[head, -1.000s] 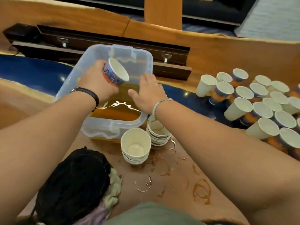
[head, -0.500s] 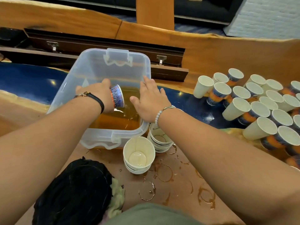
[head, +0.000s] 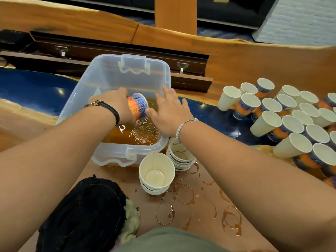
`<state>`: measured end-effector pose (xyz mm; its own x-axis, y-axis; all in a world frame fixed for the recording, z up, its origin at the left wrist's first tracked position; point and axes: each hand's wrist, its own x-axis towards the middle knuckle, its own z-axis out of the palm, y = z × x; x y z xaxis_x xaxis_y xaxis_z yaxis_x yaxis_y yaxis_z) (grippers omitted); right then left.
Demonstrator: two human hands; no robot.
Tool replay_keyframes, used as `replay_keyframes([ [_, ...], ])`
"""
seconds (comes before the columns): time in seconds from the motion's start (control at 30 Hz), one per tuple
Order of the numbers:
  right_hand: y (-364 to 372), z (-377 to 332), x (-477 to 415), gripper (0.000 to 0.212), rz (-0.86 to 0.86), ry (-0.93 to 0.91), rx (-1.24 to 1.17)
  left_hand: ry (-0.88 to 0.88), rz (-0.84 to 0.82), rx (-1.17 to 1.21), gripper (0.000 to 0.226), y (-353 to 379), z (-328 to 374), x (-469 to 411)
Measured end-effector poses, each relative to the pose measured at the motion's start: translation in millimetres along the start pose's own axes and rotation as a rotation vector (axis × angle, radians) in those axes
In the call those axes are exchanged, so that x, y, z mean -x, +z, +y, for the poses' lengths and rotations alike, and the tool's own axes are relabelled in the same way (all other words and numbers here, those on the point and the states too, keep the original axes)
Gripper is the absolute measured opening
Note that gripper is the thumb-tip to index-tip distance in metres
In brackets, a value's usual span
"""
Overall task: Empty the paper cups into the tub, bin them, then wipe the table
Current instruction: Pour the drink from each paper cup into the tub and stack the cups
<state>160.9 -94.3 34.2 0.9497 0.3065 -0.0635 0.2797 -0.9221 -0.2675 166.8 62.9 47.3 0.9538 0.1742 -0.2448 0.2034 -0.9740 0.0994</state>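
A clear plastic tub [head: 109, 73] stands on the table and holds brown liquid [head: 140, 132]. My left hand [head: 112, 104] grips a blue and orange paper cup [head: 137, 106] upside down inside the tub, its mouth towards the rippling liquid. My right hand [head: 171, 113] lies flat on the tub's right rim, fingers straight. Two stacks of empty cups, one [head: 156, 175] and the other [head: 181, 159], stand just in front of the tub. Several more paper cups [head: 291, 120] crowd the table at the right.
Brown rings and drips [head: 185, 195] stain the tabletop in front of the stacks. A black cloth bundle [head: 81, 215] with a pale rag [head: 131, 222] lies at the near left. A dark wooden rail [head: 118, 51] runs behind the tub.
My left hand has tipped the cup from mouth-up over the tub to fully upside down, low inside it. The liquid now ripples. My right hand stays on the rim.
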Motion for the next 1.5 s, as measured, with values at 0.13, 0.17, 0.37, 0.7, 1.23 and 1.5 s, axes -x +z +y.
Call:
replay_keyframes([
  [0.13, -17.9, -3.9, 7.2, 0.037, 0.276, -0.110, -0.176, 0.121, 0.293, 0.257, 0.076, -11.8, 20.0, 24.5],
  [0.17, -26.7, -3.8, 10.3, 0.029, 0.377, -0.112, -0.225, 0.158, 0.362, 0.342, 0.077, -14.1, 26.0, 31.0],
  [0.37, -85.3, 33.8, 34.9, 0.028, 0.662, -0.044, -0.153, 0.468, 0.499, 0.666, 0.084, -11.0, 58.9, 44.4],
  [0.7, -61.6, 85.8, 39.7, 0.031, 0.396, 0.060, 0.086, 0.408, 0.237, 0.268, 0.054, 24.5, 98.6, 13.4],
  [1.23, -33.8, 74.5, 18.3, 0.028, 0.328, -0.087, 0.228, 0.401, 0.269, 0.455, 0.045, 28.5, 96.7, 17.2],
  [1.5, -29.8, 72.6, 19.1, 0.023, 0.356, -0.137, 0.215, 0.387, 0.259, 0.464, 0.046, 28.7, 97.2, 17.2],
])
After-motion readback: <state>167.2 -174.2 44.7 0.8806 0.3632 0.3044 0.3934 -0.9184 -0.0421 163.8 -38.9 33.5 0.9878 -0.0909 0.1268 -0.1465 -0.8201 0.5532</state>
